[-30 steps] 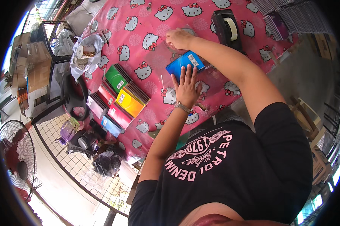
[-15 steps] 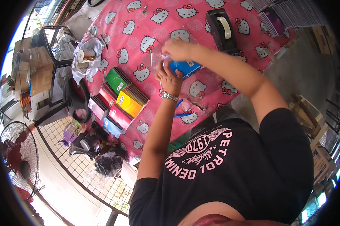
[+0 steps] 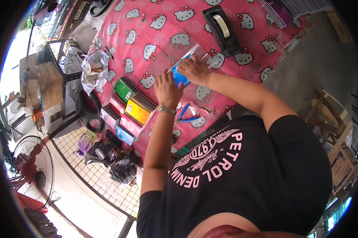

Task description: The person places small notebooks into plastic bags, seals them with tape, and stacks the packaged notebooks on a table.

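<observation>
On the pink table cover, a small blue notebook (image 3: 179,79) lies with a clear plastic sleeve (image 3: 195,50) about it. My right hand (image 3: 193,71) rests over the notebook and plastic, its fingers stretched out. Beside the notebook's left edge, my left hand (image 3: 168,88) has its fingers extended and appears to hold nothing; a metal watch (image 3: 166,109) is on that wrist. How far the notebook sits inside the sleeve is partly covered by my hands. Two blue pens (image 3: 187,119) lie just below, nearer my body.
Several spiral notebooks, among them a yellow one (image 3: 139,108) and a green one (image 3: 125,89), lie in stacks at the left. A black tape dispenser (image 3: 222,31) stands beyond my right hand. Notebook piles (image 3: 277,12) fill the far right corner. A plastic bag (image 3: 95,68) sits at the left edge.
My right hand has come down from pinching the plastic's upper part and now lies over the notebook. My left hand has shifted left, off the plastic. The view has tilted slightly.
</observation>
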### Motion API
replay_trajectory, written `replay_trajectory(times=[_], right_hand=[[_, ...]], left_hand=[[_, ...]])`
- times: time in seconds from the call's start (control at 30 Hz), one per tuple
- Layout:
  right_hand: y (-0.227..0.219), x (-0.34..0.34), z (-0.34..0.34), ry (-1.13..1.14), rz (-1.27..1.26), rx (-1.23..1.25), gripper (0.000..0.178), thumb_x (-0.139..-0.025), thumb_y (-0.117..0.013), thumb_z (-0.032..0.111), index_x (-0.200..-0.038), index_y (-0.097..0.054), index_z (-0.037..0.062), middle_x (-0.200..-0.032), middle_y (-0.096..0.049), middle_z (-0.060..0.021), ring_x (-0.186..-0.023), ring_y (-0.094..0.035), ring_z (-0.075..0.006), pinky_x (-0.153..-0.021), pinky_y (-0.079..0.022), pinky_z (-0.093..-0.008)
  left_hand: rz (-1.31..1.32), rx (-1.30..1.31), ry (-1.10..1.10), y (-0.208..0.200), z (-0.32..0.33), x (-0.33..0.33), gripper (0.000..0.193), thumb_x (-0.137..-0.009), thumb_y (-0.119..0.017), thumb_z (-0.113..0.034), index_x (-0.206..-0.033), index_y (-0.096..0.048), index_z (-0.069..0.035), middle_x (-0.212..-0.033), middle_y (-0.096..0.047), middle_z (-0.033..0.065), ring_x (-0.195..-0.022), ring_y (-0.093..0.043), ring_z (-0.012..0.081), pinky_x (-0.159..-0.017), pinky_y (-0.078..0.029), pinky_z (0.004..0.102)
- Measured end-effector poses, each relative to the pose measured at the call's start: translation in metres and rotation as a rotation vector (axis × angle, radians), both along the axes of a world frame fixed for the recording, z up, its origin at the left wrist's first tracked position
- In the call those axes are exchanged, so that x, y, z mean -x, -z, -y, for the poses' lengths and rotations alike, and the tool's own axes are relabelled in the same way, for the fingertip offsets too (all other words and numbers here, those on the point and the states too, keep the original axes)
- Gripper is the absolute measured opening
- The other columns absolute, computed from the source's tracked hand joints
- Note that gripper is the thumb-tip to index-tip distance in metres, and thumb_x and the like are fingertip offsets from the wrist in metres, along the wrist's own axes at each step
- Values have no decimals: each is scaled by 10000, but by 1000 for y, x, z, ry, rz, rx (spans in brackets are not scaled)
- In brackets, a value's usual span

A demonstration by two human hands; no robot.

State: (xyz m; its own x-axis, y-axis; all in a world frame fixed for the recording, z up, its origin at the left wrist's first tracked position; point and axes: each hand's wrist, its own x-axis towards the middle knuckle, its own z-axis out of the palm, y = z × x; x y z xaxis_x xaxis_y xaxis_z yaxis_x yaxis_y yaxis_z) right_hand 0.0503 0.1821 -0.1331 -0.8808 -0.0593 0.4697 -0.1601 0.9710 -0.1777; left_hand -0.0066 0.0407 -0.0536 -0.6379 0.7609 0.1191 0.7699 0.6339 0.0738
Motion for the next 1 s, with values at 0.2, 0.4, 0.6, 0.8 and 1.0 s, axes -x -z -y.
replay_trajectory(times=[0.2, 0.4, 0.6, 0.8, 1.0], right_hand=[[-27, -63, 25, -16, 324, 233, 361, -829, -535, 318, -1133, -582, 129, -1236, -519, -141, -1189, -446, -259, -994, -301, -444], [-22, -69, 44, 7, 503, 55, 745, -796, -522, 595, -1381, -410, 148, -1437, -248, -305, -1361, -158, -457, -1101, -43, -552], [-42, -51, 42, -22, 626, 180, 603, -737, -603, 550, -1103, -645, 73, -1424, -304, -266, -1354, -190, -435, -1092, -51, -590], [-58, -69, -85, 663, -99, 625, 291, -828, -636, 221, -1034, -609, 19, -1066, -541, -166, -955, -543, -326, -821, -446, -402], [-30, -91, -133, 653, 266, 1462, 152, -851, -629, 163, -802, -640, 19, -795, -591, -71, -667, -541, -153, -619, -441, -291]], left_hand=[[64, -156, -12, 64, 6, 4, 285, -742, -597, -87, -1024, -611, -52, -953, -580, 107, -905, -544, 298, -785, -470, 393], [110, -21, 20, 46, -7, 11, 179, -753, -554, -100, -886, -671, -77, -798, -602, 94, -792, -590, 280, -651, -506, 402], [100, 216, 76, 47, -9, 5, 207, -815, -516, -112, -959, -647, -42, -816, -631, 86, -783, -623, 264, -629, -514, 381], [-29, 289, -1, 62, 3, -14, 319, -853, -484, -74, -1137, -559, 49, -1010, -640, 155, -896, -642, 275, -681, -540, 350], [38, 324, 23, 62, -8, -24, 455, -865, -492, -156, -1218, -476, 131, -1201, -536, 297, -1091, -566, 364, -851, -515, 369]])
